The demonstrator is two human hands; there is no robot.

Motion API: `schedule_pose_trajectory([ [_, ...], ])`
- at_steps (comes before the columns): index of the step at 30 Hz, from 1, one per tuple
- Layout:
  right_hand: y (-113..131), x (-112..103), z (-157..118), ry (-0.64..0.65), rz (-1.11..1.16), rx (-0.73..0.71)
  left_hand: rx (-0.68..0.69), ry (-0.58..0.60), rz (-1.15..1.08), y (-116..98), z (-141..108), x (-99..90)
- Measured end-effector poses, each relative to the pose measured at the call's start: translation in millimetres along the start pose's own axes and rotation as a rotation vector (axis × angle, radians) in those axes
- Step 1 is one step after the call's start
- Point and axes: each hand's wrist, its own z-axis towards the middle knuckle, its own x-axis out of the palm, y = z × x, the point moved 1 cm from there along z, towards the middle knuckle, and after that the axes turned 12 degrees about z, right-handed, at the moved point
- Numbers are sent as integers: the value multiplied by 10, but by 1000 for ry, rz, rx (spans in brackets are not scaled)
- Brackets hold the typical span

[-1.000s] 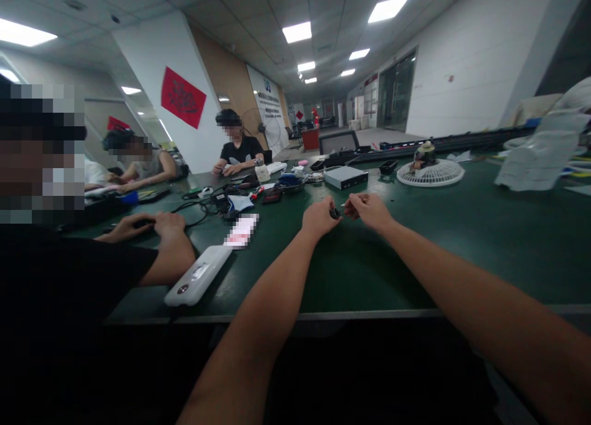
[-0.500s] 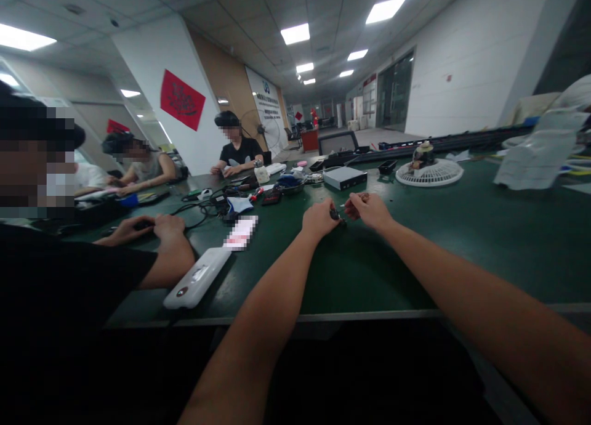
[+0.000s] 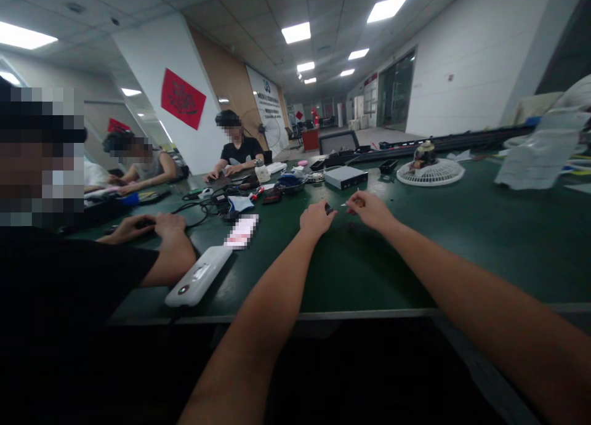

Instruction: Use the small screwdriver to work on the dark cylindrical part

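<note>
My left hand (image 3: 316, 220) and my right hand (image 3: 370, 211) are raised a little above the dark green workbench (image 3: 369, 271), a small gap between them. A small dark part (image 3: 329, 209) sits at the left fingertips, too small to identify. The right fingertips pinch a thin metal pin or small tool (image 3: 345, 204), its tip pointing left towards the dark part. The two items do not touch.
Beyond my hands stand a silver mini PC box (image 3: 345, 177) and a white round fan (image 3: 430, 173). Cables and a metal bowl (image 3: 289, 188) lie further left. A co-worker's hands (image 3: 148, 226) rest near a white case (image 3: 198, 276).
My hands have drawn slightly apart, and the dark part has moved left and up with my left hand. The gap between it and the metal pin is wider.
</note>
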Motion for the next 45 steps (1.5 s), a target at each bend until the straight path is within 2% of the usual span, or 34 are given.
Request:
schedule_pose_trajectory([
  [2,-73,24,-2,100,-141,-13,4,7,3,5,0,9],
  [5,-118,40,-18,209,-201,21,6,20,-10,3,-4,13],
  [7,-100,28,-24,205,-217,19,10,37,-27,-4,-6,16],
  [11,-48,-6,-15,118,-255,20,2,59,-34,-17,0,34],
  [15,-65,-1,-12,230,-200,87,-14,69,-22,-12,16,67],
  [19,-86,5,-25,261,-180,111,14,78,-18,-4,28,87],
  [22,-63,4,-32,225,-153,83,43,66,-28,-9,24,81],
  [28,-34,-45,11,-14,-49,-3,240,21,-58,-48,1,26],
  [31,-25,-39,17,-7,-19,-46,311,-4,-70,-69,-9,-9],
  [36,52,-19,-26,-1,-132,-126,377,-26,-95,-106,-37,-67],
  [40,80,-49,-43,-36,-153,-109,421,-39,-117,-123,-62,-95],
  [45,56,-47,-48,8,-126,-60,439,-50,-130,-113,-80,-121],
])
